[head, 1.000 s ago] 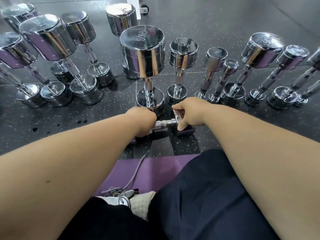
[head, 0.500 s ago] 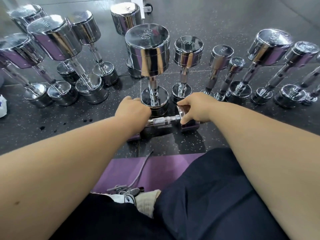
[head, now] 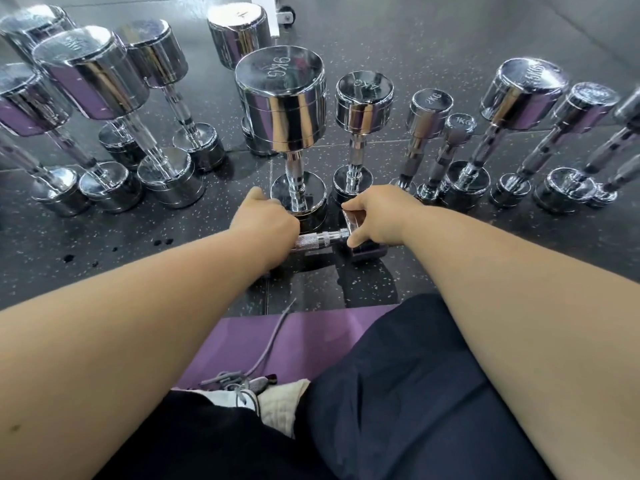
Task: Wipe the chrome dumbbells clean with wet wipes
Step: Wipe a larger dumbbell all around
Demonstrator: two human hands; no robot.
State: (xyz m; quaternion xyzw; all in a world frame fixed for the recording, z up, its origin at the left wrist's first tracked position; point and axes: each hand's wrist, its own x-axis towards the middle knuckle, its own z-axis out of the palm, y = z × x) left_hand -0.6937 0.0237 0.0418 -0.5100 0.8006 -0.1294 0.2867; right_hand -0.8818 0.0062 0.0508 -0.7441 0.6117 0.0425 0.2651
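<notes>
Head view, looking down past two bare forearms. Lying on its side on the dark speckled floor (head: 415, 36), just beyond a purple mat (head: 311, 336): a small dumbbell (head: 320, 240) in chrome, knurled handle running left to right. Left hand (head: 265, 225) curled into a fist around the left end, gripping it. Right hand (head: 375, 216) gripping the right head, fingers (head: 349, 206) hooked over the top, thumb on the near side. Just behind the hands, standing on end: a large 9KG dumbbell (head: 282, 98). To its left and right, more upright chrome dumbbells in a row, the smallest marked 2KG and 1KG. At the near edge, dark trousers (head: 398, 410) and a grey cable (head: 273, 341) trailing across the mat.
</notes>
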